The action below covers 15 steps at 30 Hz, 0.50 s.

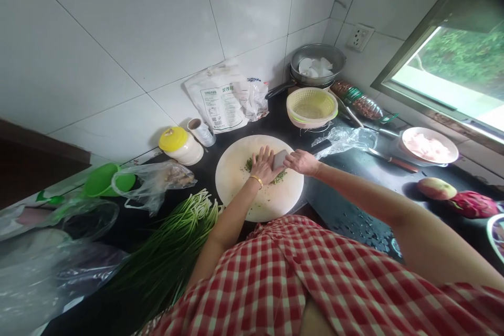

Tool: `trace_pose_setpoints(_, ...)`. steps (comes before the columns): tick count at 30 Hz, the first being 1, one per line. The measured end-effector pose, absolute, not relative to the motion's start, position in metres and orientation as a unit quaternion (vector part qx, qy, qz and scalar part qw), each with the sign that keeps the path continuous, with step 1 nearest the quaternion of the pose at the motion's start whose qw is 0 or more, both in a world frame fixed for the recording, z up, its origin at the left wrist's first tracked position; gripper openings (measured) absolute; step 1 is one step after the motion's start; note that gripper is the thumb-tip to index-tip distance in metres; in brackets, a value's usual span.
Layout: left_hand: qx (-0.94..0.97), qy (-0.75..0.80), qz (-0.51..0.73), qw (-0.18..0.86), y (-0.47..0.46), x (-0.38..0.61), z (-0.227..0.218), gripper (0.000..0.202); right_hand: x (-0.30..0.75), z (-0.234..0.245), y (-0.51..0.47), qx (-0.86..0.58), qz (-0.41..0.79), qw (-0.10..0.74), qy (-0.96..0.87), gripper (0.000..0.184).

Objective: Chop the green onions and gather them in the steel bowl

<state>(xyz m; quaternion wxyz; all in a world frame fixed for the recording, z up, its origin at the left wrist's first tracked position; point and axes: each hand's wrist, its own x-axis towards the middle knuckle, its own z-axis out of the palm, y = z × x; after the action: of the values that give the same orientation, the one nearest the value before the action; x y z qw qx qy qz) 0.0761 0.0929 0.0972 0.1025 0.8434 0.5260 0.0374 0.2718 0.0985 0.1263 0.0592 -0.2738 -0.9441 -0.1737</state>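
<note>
A round white cutting board [232, 184] lies on the dark counter, with chopped green herbs [279, 177] scattered across its middle. My right hand [302, 161] is closed around a cleaver [280, 159]; its broad grey blade is over the board and a dark handle end sticks out to the right. Fingers spread, my left hand [264, 165] lies flat over the herbs beside the blade and partly covers it. Whether the left palm presses on the blade or on the herbs is hidden. A bunch of green chives [177, 241] lies left of the board.
Behind the board stand a yellow-lidded jar [181, 146], a plastic-wrap roll [202, 132] and white bags [224, 102]. To the right are a yellow colander [312, 106], a knife [397, 163], a bowl of pale meat [429, 148] and a dragon fruit [472, 204]. A green container [104, 179] sits left.
</note>
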Motion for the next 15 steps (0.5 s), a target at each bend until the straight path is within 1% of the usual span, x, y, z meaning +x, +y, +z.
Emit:
trace_pose_setpoints(4,0.831,0.544,0.044,0.106,0.096,0.054,0.086,0.069,0.293,0.139,0.102,-0.326,-0.174,0.038,-0.929,0.034)
trace_pose_setpoints(6,0.818,0.560,0.051,0.119,0.097,0.041,0.077,0.064,0.307,0.145,0.102,-0.359,-0.146,0.024,-0.922,0.032)
trace_pose_setpoints(8,0.798,0.584,0.076,0.128,0.097,0.031,0.071,0.056,0.316,0.148,0.099,-0.402,-0.092,0.031,-0.910,0.027)
trace_pose_setpoints(10,0.770,0.613,0.138,0.112,0.097,0.024,0.068,0.047,0.316,0.149,0.093,-0.470,-0.002,0.075,-0.879,0.021)
trace_pose_setpoints(12,0.748,0.624,0.212,0.081,0.095,0.023,0.069,0.042,0.307,0.146,0.086,-0.557,0.127,0.141,-0.809,0.016)
trace_pose_setpoints(15,0.750,0.601,0.273,0.051,0.086,0.031,0.073,0.035,0.277,0.139,0.078,-0.653,0.347,0.223,-0.635,0.018)
